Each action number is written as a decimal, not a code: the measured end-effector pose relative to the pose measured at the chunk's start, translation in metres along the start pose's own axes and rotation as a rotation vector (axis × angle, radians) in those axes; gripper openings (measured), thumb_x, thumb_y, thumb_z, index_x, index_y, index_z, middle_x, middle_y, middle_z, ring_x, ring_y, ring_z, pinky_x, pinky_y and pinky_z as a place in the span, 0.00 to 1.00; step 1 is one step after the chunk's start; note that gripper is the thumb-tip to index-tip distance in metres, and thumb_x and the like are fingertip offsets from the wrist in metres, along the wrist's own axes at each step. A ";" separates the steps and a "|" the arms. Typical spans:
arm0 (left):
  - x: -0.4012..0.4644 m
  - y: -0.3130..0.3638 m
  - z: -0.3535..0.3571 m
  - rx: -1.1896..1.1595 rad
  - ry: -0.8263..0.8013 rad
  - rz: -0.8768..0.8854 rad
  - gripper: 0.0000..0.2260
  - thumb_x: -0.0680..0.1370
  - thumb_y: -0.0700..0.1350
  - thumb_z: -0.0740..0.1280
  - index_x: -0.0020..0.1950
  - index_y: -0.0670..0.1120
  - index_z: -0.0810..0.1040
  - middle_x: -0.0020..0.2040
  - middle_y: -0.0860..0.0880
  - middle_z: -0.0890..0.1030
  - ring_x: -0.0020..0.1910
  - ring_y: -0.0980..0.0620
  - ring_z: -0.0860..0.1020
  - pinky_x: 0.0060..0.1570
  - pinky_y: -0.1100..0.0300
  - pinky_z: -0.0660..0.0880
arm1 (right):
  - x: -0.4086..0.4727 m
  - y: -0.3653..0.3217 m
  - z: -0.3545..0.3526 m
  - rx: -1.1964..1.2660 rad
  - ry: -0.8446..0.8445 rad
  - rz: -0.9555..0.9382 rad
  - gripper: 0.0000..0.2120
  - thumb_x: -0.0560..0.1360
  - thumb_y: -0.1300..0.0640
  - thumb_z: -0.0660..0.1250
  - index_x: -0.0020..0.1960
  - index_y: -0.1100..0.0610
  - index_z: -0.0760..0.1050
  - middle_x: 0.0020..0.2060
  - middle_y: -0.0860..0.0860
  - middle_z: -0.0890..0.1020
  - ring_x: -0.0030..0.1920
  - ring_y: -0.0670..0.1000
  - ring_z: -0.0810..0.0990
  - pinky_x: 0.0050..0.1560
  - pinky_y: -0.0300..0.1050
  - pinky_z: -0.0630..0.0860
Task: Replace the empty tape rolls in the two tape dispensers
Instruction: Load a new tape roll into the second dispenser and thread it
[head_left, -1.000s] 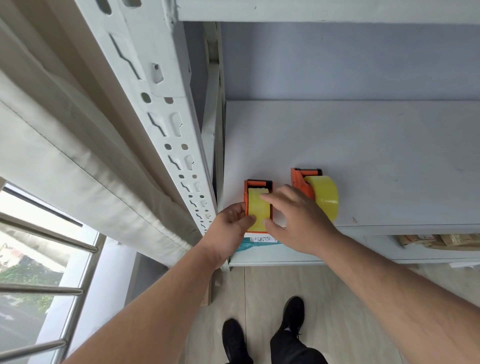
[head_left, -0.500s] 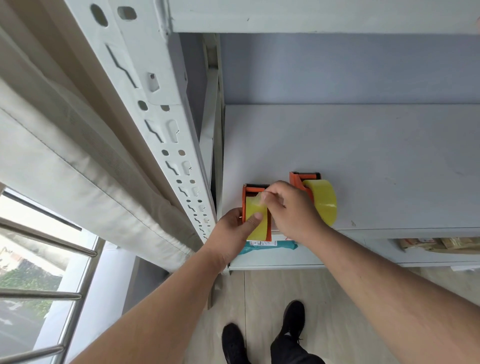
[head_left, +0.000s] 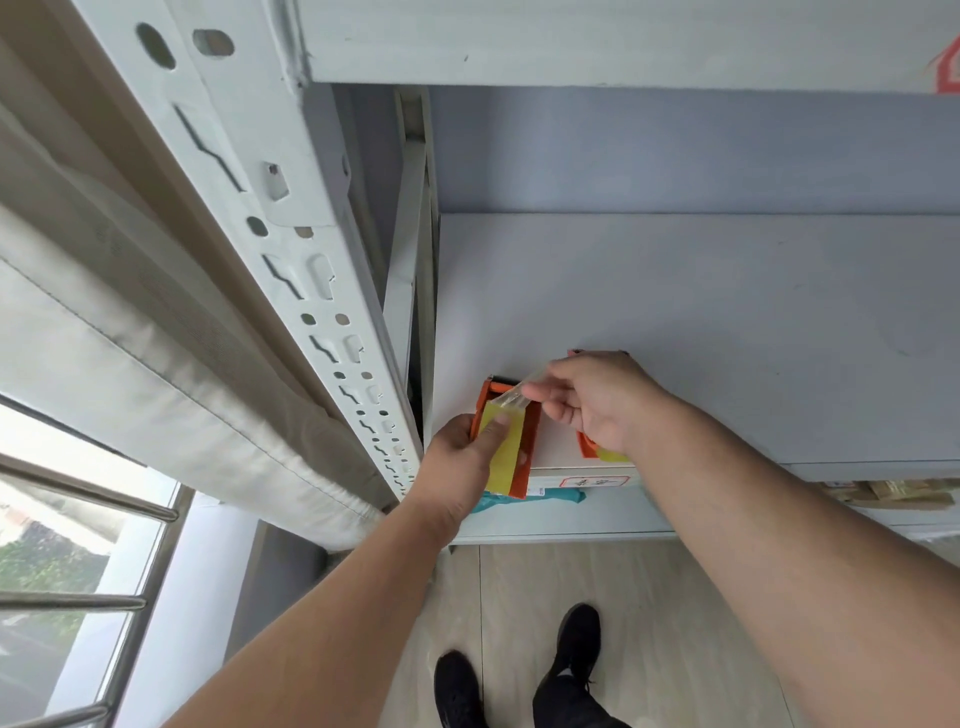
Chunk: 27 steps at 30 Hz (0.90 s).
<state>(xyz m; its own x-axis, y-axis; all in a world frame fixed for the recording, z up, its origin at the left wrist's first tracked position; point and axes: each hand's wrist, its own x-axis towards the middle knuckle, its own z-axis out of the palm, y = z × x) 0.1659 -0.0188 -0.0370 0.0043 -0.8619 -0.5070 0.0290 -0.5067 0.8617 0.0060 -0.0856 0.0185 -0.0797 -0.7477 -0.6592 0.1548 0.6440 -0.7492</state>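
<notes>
Left hand (head_left: 457, 462) grips the near orange tape dispenser (head_left: 527, 447) at the white shelf (head_left: 727, 322) front edge, thumb pressed flat on its yellow tape roll (head_left: 506, 462). Right hand (head_left: 592, 400) pinches the clear tape end (head_left: 511, 397) between thumb and forefinger, lifted just above the dispenser's far end. Second dispenser (head_left: 589, 448) mostly hidden under the right hand

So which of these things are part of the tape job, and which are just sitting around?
Part of the job:
- left dispenser, orange, held by the left hand
- its yellow tape roll
- pulled tape end, pinched by the right hand
- second dispenser, mostly hidden

Just lying about:
- teal packet on the lower shelf
- curtain
- cardboard pieces
</notes>
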 end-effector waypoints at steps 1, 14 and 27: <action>0.000 -0.001 0.000 0.014 0.010 0.015 0.13 0.83 0.53 0.69 0.59 0.44 0.81 0.48 0.45 0.89 0.41 0.55 0.88 0.39 0.64 0.82 | -0.001 -0.002 -0.002 0.039 -0.001 0.026 0.02 0.84 0.65 0.63 0.52 0.60 0.73 0.32 0.57 0.87 0.32 0.48 0.88 0.25 0.37 0.79; -0.009 -0.010 -0.010 0.013 -0.019 0.022 0.06 0.83 0.39 0.68 0.57 0.49 0.79 0.52 0.45 0.86 0.51 0.45 0.85 0.49 0.56 0.83 | -0.015 -0.003 -0.018 0.137 0.028 0.047 0.14 0.82 0.59 0.67 0.64 0.66 0.76 0.56 0.66 0.85 0.47 0.55 0.89 0.39 0.44 0.87; -0.019 -0.012 0.002 -0.094 0.002 0.172 0.13 0.73 0.44 0.68 0.56 0.46 0.78 0.50 0.38 0.84 0.49 0.42 0.81 0.59 0.37 0.79 | 0.009 -0.020 -0.005 -0.964 0.126 -0.193 0.04 0.77 0.62 0.71 0.50 0.59 0.77 0.30 0.54 0.87 0.39 0.54 0.90 0.53 0.56 0.87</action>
<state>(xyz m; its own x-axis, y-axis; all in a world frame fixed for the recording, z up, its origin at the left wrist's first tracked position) 0.1635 0.0038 -0.0370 0.0191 -0.9355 -0.3527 0.1214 -0.3480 0.9296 -0.0023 -0.1042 0.0272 -0.1317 -0.8670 -0.4805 -0.7348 0.4108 -0.5398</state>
